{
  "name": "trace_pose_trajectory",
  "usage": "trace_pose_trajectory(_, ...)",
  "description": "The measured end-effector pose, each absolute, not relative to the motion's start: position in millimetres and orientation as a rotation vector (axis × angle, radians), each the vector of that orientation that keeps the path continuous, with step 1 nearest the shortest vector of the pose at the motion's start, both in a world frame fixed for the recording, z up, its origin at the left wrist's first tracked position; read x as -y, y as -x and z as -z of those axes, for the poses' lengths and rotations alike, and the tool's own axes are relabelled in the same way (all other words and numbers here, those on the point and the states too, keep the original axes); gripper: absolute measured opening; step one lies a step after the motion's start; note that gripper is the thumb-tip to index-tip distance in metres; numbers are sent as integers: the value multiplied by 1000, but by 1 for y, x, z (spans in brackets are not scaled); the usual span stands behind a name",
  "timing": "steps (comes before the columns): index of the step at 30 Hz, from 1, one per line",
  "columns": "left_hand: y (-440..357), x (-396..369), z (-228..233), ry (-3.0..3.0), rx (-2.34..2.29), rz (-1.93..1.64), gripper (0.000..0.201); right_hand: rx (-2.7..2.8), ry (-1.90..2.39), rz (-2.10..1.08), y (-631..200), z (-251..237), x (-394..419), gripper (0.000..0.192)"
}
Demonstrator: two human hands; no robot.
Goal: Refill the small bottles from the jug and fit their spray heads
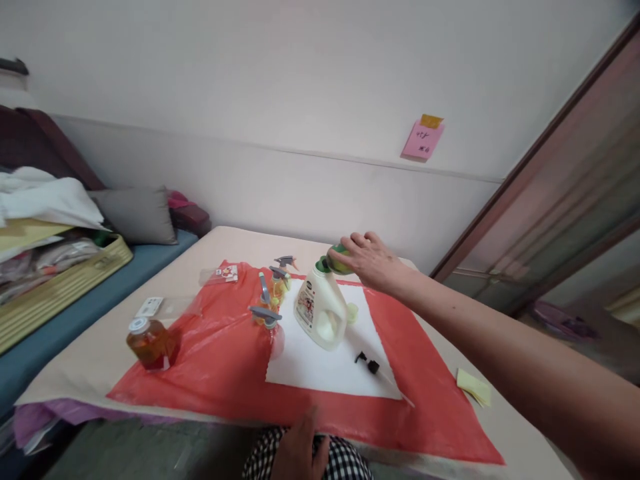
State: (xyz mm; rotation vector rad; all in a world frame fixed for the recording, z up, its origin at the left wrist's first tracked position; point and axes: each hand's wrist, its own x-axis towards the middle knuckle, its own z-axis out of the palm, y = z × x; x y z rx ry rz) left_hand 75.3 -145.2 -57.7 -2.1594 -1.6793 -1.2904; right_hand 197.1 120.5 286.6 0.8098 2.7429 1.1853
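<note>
**Top-heavy grip on the jug cap**

Your right hand is closing its fingers around the green round cap of the white plastic detergent jug, which is standing upright just right of centre in the frame, on the white paper sheet laid over the red plastic sheet on the desk. Your left hand is resting low at the bottom centre, on the checked cloth over your lap, fingers loosely together and holding nothing that I can see.

Nothing is steadying the jug's body, so any twist or pull at the cap is likely turning or tipping the whole jug instead. The small clear spray bottles with grey trigger heads are standing close on its left, and a tipping jug could be knocking them over. The slick red sheet is wrinkling there, so the bottles may be sitting unsteadily. The small black pieces are lying loose near the paper's lower right and could be swept off by your forearm. The amber jar with a white lid is standing well apart at left.
</note>
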Motion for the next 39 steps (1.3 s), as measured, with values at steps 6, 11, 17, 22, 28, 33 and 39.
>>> trace_pose_trajectory(6, -77, 144, 50, 2171, 1683, 1261, 42, -2731, -460, -1347, -176, -307, -124, 26)
trace_pose_trajectory(11, -76, 144, 55, 2177, 1680, 1292, 44, -2711, -250, -1390, -162, -317, -136, 19)
trace_pose_trajectory(17, -72, 143, 61, 2188, 1665, 1304, 43, -2735, -149, -1346, -157, -321, -146, 19)
trace_pose_trajectory(22, -71, 144, 59, 2214, 1672, 1304, 41, -2870, -155, -1258, -162, -319, -145, 20)
trace_pose_trajectory(28, -71, 143, 60, 2199, 1670, 1293, 42, -2848, -350, -1259, -177, -310, -136, 37)
trace_pose_trajectory(33, -71, 146, 45, 2198, 1701, 1275, 42, -2948, -918, -991, -213, -284, -122, 64)
trace_pose_trajectory(39, -75, 150, 21, 2228, 1871, 1303, 43, -3109, -2310, 516, -282, -162, -67, 90)
